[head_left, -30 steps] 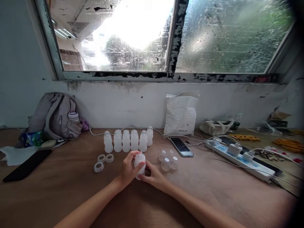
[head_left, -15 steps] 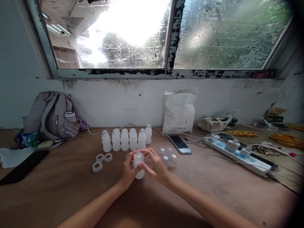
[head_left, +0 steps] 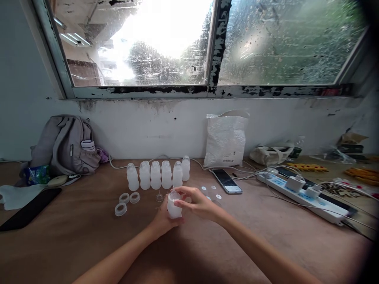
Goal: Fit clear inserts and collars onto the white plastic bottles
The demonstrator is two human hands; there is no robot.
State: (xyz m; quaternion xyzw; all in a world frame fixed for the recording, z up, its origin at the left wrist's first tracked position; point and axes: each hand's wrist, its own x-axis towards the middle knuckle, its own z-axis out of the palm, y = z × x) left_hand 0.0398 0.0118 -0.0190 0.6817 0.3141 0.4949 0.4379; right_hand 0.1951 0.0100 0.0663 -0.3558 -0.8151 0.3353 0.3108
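A frosted white baby bottle is tilted between my two hands near the middle of the table. My left hand is closed around its lower body from the left. The fingers and thumb of my right hand close on the bottle's upper end, around the collar, where a clear teat points away from me. Just beyond my left hand stands a loose clear teat. Three white screw rings lie to the left. Behind my hands, several capped baby bottles stand in a row.
Small white discs and clear caps, partly hidden, lie right of my right hand. Beyond them are a phone, a white plastic mailer and a power strip with cables. A backpack and black pouch are at left.
The bottle has lifted and tipped, its base no longer low on the table. My left hand has slid down around its body, while my right fingers have drawn in at its top.
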